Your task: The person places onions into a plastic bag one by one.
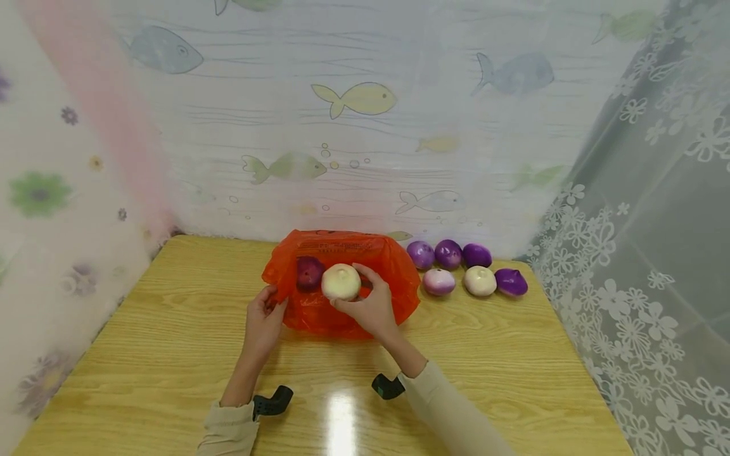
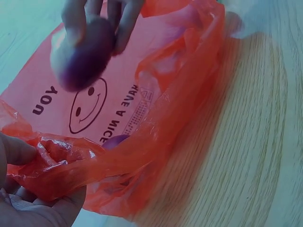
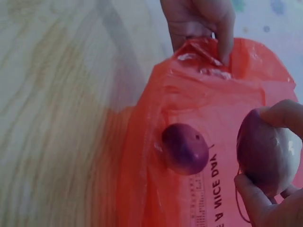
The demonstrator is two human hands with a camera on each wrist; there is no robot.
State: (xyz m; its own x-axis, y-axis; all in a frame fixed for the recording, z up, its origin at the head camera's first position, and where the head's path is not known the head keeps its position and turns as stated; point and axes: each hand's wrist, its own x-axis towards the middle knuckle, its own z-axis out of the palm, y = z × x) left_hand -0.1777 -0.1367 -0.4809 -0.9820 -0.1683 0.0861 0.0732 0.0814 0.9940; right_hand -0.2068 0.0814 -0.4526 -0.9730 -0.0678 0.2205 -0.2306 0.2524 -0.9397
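With our left hand (image 1: 264,322) we pinch the crinkly red plastic bag (image 1: 348,325), apparently to spread its mouth, while our right hand (image 1: 374,305) grips a round white-and-purple onion (image 1: 340,282) over it.

With our right hand (image 3: 274,208) we hold a two-toned onion (image 3: 265,153), purple and white, over the red bag (image 3: 208,101) — mirrored lettering (image 3: 215,189) on it reads NICE DAY. A purple onion (image 3: 185,149) lies in the bag, toward the edge along the wooden table (image 3: 61,113). At another edge our left hand (image 3: 201,16) grips the bag — it bunches there.
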